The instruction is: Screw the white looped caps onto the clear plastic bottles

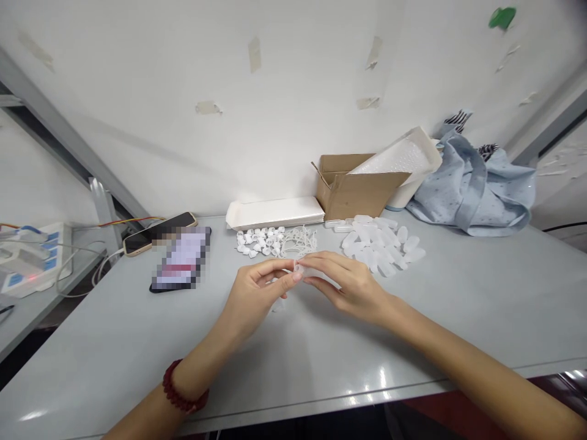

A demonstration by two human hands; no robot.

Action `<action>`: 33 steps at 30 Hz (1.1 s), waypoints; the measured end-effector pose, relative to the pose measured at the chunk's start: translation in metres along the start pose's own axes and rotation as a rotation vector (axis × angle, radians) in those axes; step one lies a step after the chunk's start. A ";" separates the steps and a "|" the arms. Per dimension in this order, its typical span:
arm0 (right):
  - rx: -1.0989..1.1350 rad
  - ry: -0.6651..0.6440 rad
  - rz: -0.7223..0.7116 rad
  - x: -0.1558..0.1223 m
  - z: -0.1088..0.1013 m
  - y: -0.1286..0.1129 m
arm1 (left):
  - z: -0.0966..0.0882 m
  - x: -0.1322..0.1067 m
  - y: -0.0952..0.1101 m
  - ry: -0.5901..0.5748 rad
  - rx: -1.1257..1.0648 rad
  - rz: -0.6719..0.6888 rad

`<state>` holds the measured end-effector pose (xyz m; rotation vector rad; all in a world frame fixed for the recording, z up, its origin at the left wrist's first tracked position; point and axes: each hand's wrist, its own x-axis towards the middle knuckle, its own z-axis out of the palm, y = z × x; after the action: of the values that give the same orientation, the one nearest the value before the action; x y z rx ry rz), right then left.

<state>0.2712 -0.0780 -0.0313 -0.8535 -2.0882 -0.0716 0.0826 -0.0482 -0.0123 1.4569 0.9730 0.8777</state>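
Observation:
My left hand [257,294] and my right hand [343,282] meet over the middle of the grey table [114,348], fingertips pinched together on a small clear plastic piece [299,267]. A red bead bracelet [180,392] circles my left wrist. Just beyond my fingers lie a cluster of small white caps [259,240], a tangle of thin white rings [300,240] and a pile of frosted clear plastic capsules [378,242].
Two phones [158,234] [183,260] lie at the left. A flat white tray [275,213], an open cardboard box [353,189] with a foam sheet and a light blue bag [481,186] stand along the wall. A power strip with cables [32,256] sits far left.

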 end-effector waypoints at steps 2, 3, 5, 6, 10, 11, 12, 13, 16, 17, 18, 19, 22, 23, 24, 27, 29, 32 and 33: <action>0.000 0.001 0.001 0.000 0.000 0.000 | 0.000 0.000 0.000 -0.003 -0.002 -0.003; 0.007 0.002 0.002 0.000 0.000 0.000 | 0.000 0.000 0.000 -0.007 -0.003 -0.009; 0.035 0.003 0.005 0.000 0.000 0.000 | -0.001 0.000 0.000 -0.019 -0.012 -0.025; 0.051 0.004 0.007 0.000 0.000 -0.001 | -0.001 0.000 0.000 -0.025 -0.019 -0.032; 0.094 -0.002 0.028 0.001 0.000 -0.002 | -0.002 0.002 -0.001 -0.052 -0.053 -0.061; 0.101 -0.004 0.032 0.001 0.000 -0.002 | -0.003 0.002 -0.001 -0.061 -0.059 -0.067; 0.108 -0.006 0.032 0.001 0.000 -0.003 | -0.003 0.003 -0.001 -0.069 -0.062 -0.070; 0.113 -0.007 0.031 0.001 0.000 -0.003 | -0.003 0.003 -0.002 -0.076 -0.065 -0.072; 0.115 0.003 0.036 0.001 0.000 -0.004 | -0.004 0.003 -0.002 -0.078 -0.074 -0.070; 0.113 0.002 0.044 0.000 0.000 -0.004 | -0.004 0.003 -0.003 -0.074 -0.074 -0.071; 0.108 0.000 0.053 0.000 0.000 -0.004 | -0.004 0.003 -0.002 -0.068 -0.070 -0.070; 0.104 -0.002 0.062 0.000 0.000 -0.004 | -0.004 0.002 -0.002 -0.058 -0.066 -0.067; 0.102 -0.005 0.081 -0.001 0.000 -0.003 | -0.003 0.001 -0.003 -0.031 -0.065 -0.042; 0.105 -0.004 0.086 -0.001 0.000 -0.003 | -0.003 0.001 -0.003 -0.029 -0.068 -0.036; 0.107 0.001 0.093 -0.001 0.000 -0.003 | -0.003 0.001 -0.003 -0.031 -0.070 -0.032; 0.110 0.018 0.121 -0.001 0.000 -0.004 | -0.003 0.002 -0.004 -0.053 -0.062 -0.038; 0.128 0.023 0.140 0.000 0.000 -0.005 | -0.004 0.002 -0.004 -0.070 -0.043 -0.047; 0.161 0.009 0.180 0.001 -0.001 -0.007 | -0.004 0.003 -0.003 -0.094 -0.015 -0.054; 0.167 0.004 0.193 0.002 -0.001 -0.008 | -0.004 0.003 -0.002 -0.095 -0.012 -0.050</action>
<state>0.2669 -0.0833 -0.0274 -0.9452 -1.9661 0.2016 0.0802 -0.0441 -0.0141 1.4451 0.9278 0.7696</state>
